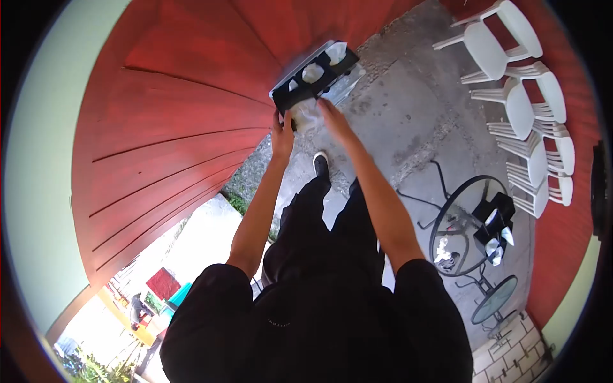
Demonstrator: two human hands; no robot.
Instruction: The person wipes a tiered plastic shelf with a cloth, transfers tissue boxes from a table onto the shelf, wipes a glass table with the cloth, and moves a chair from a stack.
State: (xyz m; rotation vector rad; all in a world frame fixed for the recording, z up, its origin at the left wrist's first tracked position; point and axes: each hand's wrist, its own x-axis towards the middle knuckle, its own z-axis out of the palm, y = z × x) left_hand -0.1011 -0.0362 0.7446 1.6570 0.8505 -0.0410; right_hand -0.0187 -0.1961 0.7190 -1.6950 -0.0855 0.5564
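A black, compartmented holder (295,96) with white, paper-like contents in its openings is tilted in front of me, near the red wall. My left hand (282,135) is closed on its near left corner, fingers along the outer side. Along the near edge, my right hand (333,119) grips it with the fingertips; part of that grip is hidden. A pale, translucent thing (308,113) shows between my hands, below the holder; its kind is unclear. Beneath the holder's right end, a clear glass-like surface (350,84) sticks out.
Red panelled wall (172,108) runs close on the left. White plastic chairs (520,108) stand stacked at the right. A round glass table (456,220) bears another black holder (495,214) with white papers; a smaller round table (495,300) stands nearer. Concrete floor (408,108) lies between.
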